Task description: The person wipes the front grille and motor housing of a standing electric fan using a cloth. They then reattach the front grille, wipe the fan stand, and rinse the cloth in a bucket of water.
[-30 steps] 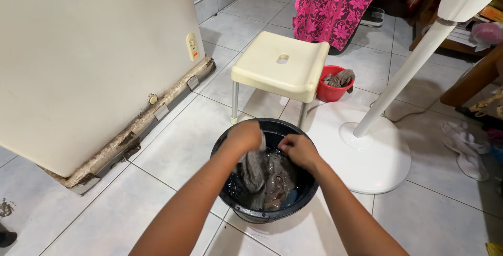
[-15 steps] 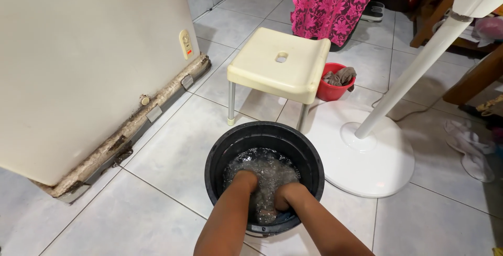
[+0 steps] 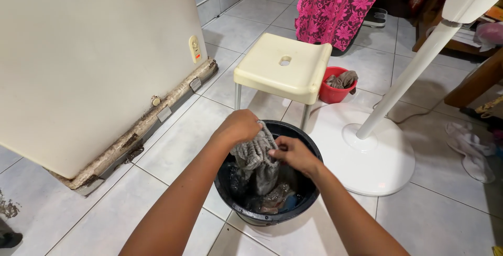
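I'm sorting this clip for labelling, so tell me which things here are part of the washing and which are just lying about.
In use:
left hand and right hand, both gripping the wet grey cloth
round black plastic bucket of water

Lying about:
cream plastic stool
small red bowl holding rags
white fan stand
pink floral fabric

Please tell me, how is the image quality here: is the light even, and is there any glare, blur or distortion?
Head view: light is soft and fairly even; the floor tiles show mild sheen, no hard glare. Faint shadows lie under the cream stool and beside the black bucket. Both hands, left hand and right hand, and the grey cloth look reasonably sharp. The wide lens bends the straight edges near the frame borders.
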